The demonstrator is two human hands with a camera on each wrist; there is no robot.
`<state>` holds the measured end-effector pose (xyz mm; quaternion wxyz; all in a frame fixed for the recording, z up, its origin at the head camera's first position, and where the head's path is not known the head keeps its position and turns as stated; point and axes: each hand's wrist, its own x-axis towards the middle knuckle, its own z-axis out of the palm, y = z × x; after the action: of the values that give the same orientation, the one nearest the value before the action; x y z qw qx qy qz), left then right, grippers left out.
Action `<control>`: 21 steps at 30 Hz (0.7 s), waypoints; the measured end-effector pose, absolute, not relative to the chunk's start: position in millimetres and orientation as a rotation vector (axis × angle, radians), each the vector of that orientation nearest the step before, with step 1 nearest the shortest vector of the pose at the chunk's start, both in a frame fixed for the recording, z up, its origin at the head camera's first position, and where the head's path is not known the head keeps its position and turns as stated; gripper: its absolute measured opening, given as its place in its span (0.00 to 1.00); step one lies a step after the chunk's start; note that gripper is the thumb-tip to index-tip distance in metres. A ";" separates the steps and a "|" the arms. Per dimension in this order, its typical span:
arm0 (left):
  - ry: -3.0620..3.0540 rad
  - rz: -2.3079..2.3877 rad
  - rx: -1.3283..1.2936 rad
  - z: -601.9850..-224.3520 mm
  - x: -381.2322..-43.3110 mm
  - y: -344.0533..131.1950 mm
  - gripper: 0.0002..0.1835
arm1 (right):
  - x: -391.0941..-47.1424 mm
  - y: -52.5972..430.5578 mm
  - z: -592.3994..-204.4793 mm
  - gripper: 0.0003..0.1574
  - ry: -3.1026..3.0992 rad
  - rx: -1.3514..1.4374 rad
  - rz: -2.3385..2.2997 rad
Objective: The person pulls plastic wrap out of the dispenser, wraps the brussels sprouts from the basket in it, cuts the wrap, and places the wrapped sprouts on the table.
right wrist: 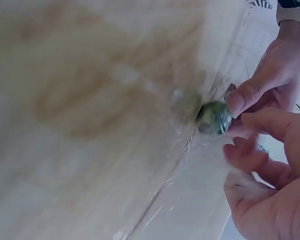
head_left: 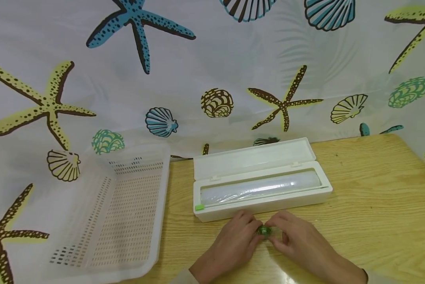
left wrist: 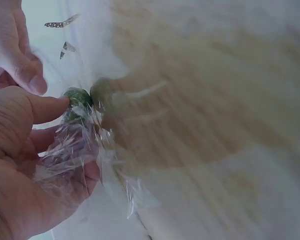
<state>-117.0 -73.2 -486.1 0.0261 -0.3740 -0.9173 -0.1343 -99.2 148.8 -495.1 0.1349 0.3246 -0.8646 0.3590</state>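
Note:
A small, round green thing wrapped in clear plastic film (head_left: 264,230) is between both hands, just in front of the white box. My left hand (head_left: 235,238) pinches it from the left, its thumb against the green surface. Crumpled clear film (left wrist: 65,160) lies across that hand's palm and fingers in the left wrist view. From the other side, my right hand (head_left: 301,240) pinches at the wrapped thing's right end with curled finger and thumb. In the right wrist view the right fingers (right wrist: 245,155) are blurred. What exactly the green thing is cannot be made out.
Behind the hands stands a white film dispenser box (head_left: 258,208), lid (head_left: 255,157) raised, a roll of clear film (head_left: 262,187) inside and a green slider (head_left: 199,207) on its front. A white perforated basket (head_left: 162,197) occupies the left of the wooden table (head_left: 372,209). A shell-patterned curtain (head_left: 212,59) hangs behind.

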 end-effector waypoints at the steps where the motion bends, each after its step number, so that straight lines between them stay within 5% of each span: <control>1: -2.833 -0.405 -1.158 -486.5 -117.3 -72.1 0.10 | -97.0 149.1 -494.6 0.23 -2.517 0.934 1.075; 10: -2.863 -0.275 -1.139 -487.5 -114.4 -71.4 0.09 | -86.3 140.1 -494.7 0.29 -2.680 0.911 1.270; 21: -2.997 -1.022 -0.933 -488.5 -117.5 -72.1 0.14 | -101.9 149.3 -500.7 0.30 -2.596 0.966 1.464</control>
<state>-117.5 -72.1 -488.5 -0.0798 -0.2817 -0.9050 -0.3085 -101.9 149.3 -500.7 0.0042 0.3083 -0.8286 0.4672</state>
